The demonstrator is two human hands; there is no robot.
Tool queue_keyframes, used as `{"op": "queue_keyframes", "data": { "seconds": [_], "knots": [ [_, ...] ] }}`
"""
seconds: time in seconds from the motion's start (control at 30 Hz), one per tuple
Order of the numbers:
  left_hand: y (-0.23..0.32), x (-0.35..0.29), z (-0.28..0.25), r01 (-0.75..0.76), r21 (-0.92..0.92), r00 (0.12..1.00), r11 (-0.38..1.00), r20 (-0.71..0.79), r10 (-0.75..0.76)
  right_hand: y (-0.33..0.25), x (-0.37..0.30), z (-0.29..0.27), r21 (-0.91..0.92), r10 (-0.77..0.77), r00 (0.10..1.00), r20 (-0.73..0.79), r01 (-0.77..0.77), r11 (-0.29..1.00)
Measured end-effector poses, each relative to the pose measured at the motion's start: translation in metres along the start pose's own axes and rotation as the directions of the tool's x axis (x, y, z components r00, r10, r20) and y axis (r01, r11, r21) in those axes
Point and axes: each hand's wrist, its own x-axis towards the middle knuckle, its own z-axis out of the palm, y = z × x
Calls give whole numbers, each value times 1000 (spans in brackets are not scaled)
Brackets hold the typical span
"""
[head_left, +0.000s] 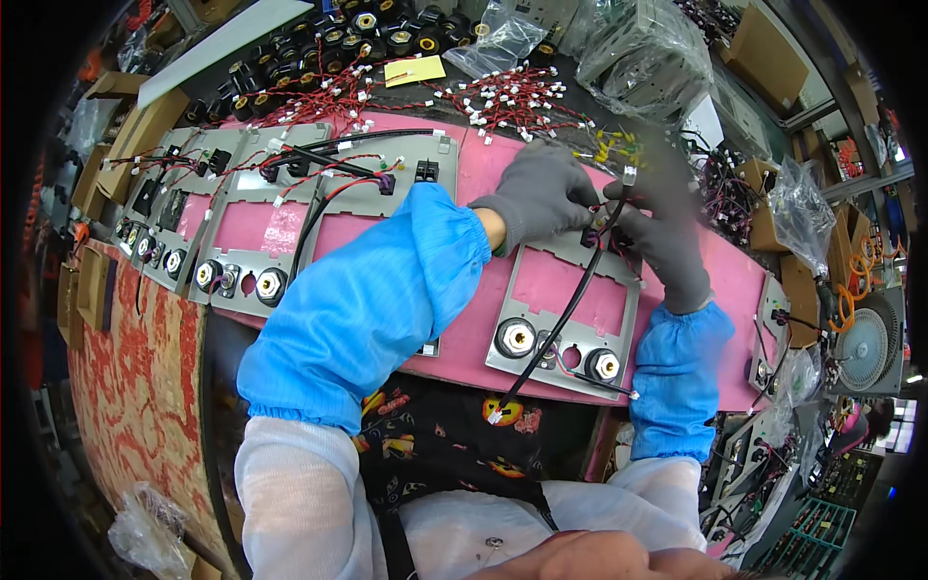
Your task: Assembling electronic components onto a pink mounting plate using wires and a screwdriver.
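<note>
Both my hands wear grey gloves and meet at the far edge of a grey metal panel (619, 280). My left hand (546, 193) is closed there, fingertips bunched near a small part on the panel; what they grip is hidden. Beside it my right hand (667, 242) bends its fingers in by a black cable (572, 314); its upper part is smeared, and what it pinches I cannot make out. The cable runs across the panel's cutout and past its near edge, and a white connector (629, 175) shows by the right fingers. Two round black fittings with brass centres (515, 337) sit along the near side.
More wired panels (261, 217) stand to the left on the pink mat (464, 333); another panel (769, 333) lies at the right edge. Behind are red wires with white connectors (512, 101), black round fittings (333, 43), a yellow note (414, 71) and plastic-wrapped parts (648, 58).
</note>
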Motion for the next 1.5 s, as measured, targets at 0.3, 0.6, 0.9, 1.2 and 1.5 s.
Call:
{"op": "queue_keyframes", "data": {
  "seconds": [0.3,0.6,0.9,1.2,1.5],
  "knots": [
    [-2,1,8,-9,32,998,999,-67,11,-1,0,-27,1,-80,915,394,87,996],
    [3,1,6,44,64,997,997,-72,-39,6,0,-7,-4,-94,982,166,96,995],
    [2,2,7,22,43,997,999,-74,-19,9,9,11,-346,-40,993,-109,0,938],
    [2,2,5,34,67,998,997,-61,-30,19,21,17,-230,-76,996,-50,62,971],
    [5,4,2,75,16,997,997,22,-76,30,18,-6,-306,-54,996,76,75,949]
  ]
}}
